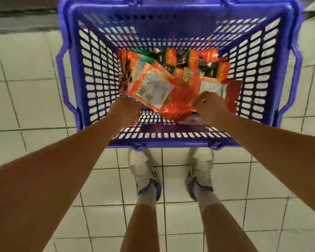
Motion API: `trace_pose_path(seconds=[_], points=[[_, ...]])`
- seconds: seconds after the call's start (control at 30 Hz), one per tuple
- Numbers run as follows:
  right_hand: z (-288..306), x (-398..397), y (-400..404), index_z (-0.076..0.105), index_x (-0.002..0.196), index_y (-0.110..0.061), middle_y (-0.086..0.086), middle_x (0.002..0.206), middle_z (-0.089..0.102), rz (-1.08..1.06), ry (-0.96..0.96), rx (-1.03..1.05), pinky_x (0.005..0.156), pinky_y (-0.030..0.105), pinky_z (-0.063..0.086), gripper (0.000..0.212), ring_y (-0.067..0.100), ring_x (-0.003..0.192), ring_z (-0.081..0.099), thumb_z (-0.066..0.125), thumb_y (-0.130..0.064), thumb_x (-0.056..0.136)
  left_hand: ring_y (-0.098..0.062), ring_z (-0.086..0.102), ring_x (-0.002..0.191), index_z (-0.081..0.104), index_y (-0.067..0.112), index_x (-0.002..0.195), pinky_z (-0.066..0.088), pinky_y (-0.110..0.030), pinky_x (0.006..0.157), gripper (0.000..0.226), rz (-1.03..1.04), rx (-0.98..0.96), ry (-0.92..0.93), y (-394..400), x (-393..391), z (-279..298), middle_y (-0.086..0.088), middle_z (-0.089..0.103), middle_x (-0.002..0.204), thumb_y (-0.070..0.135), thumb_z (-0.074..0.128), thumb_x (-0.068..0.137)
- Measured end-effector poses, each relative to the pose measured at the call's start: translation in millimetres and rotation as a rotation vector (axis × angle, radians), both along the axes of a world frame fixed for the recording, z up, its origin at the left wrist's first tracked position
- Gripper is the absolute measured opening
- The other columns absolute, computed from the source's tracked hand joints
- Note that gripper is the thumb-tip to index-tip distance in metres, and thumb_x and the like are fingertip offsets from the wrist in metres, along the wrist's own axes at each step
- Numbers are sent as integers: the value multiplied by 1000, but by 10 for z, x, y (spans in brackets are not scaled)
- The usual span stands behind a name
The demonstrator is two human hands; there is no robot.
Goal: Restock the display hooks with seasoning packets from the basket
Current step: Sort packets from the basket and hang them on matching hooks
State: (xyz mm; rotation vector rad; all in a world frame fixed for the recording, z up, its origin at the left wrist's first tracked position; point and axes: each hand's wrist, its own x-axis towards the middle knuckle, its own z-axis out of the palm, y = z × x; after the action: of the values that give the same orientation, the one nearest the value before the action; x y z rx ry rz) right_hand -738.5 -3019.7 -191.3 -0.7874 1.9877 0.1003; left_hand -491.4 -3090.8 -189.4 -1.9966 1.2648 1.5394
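A blue plastic basket [91, 73] stands on the tiled floor in front of my feet. Inside lie several red and orange seasoning packets [195, 59], some face down with white label panels. Both my arms reach into it. My left hand [125, 110] grips the near edge of a bunch of packets [153, 86] tilted up from the pile. My right hand [208, 105] is curled over the right side of the same bunch, pinching the packets there. The fingertips of both hands are hidden under the packets. No display hooks are in view.
Pale square floor tiles [31, 99] surround the basket. My two feet in white and blue shoes [145, 171] stand just behind its near rim. A dark strip [20, 11] runs along the top left edge.
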Motion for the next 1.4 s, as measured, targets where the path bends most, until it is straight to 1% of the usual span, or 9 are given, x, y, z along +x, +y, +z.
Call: trace_pose_path(seconds=[0.17, 0.37, 0.57, 0.67, 0.77, 0.93, 1.1, 1.27, 1.4], points=[[-538, 144, -239, 59, 106, -13, -1, 83, 58, 97, 15, -100, 60, 28, 39, 39, 19, 72, 56, 59, -51, 97, -31, 65, 112, 69, 23, 93, 53, -34, 91, 16, -242, -62, -12, 3, -106, -538, -8, 70, 121, 16, 55, 93], [-614, 230, -298, 64, 95, -18, -1, 79, 62, 52, 12, -27, 50, 26, 41, 28, 12, 66, 58, 64, -46, 95, -29, 70, 97, 70, 22, 116, 54, -26, 74, 28, -312, -101, 9, 55, -122, -595, -9, 70, 124, 13, 59, 91], [-328, 194, -410, 65, 84, -8, 7, 66, 69, -788, -623, 110, 50, 26, 55, 6, 19, 54, 65, 61, -7, 89, -41, 22, 147, 17, 35, 156, 40, -56, 110, 108, -791, -362, -47, 94, -18, -459, -12, 11, 163, 25, 85, 72], [-290, 140, -431, 68, 82, -10, 6, 68, 71, -841, -813, 118, 51, 25, 53, 18, 17, 54, 64, 59, -20, 95, -43, 17, 151, 24, 29, 157, 27, -63, 118, 90, -820, -472, 3, 67, -88, -351, -17, 18, 164, 28, 74, 82], [-369, 72, -416, 71, 104, -14, 7, 93, 78, -799, -673, 110, 64, 31, 56, 42, 20, 74, 71, 56, -53, 96, -36, 52, 132, 53, 16, 144, 46, -55, 106, 59, -558, -538, 141, 27, -145, -331, -13, 55, 145, 6, 62, 87], [-680, 88, -180, 63, 98, -17, 2, 92, 69, -272, -24, 74, 55, 27, 46, 28, 14, 75, 64, 68, -43, 91, -29, 62, 123, 53, 20, 145, 54, -47, 99, 56, -402, -510, 209, 1, -114, -306, -8, 64, 136, 1, 55, 92], [-827, 205, -138, 44, 132, -14, 11, 124, 53, -290, 29, 80, 62, 31, 44, 61, 27, 96, 58, 73, -39, 85, -33, 63, 119, 54, 18, 144, 56, -49, 95, 54, -448, -542, 243, 32, 5, -333, -12, 63, 136, 1, 56, 92], [-706, 271, -106, 63, 113, -14, 11, 109, 60, -194, 116, -129, 68, 33, 49, 28, 27, 90, 61, 64, -34, 93, -36, 61, 121, 54, 15, 143, 53, -45, 99, 54, -458, -562, 243, 75, 47, -270, -15, 61, 135, -1, 58, 91], [-269, 317, -258, 62, 84, -14, 4, 66, 69, -905, -389, -199, 64, 38, 58, 9, 24, 65, 70, 60, -11, 92, -27, 62, 118, 50, 22, 146, 49, -25, 96, 59, -389, -553, 281, 77, -26, -130, -9, 63, 136, -2, 51, 92]])
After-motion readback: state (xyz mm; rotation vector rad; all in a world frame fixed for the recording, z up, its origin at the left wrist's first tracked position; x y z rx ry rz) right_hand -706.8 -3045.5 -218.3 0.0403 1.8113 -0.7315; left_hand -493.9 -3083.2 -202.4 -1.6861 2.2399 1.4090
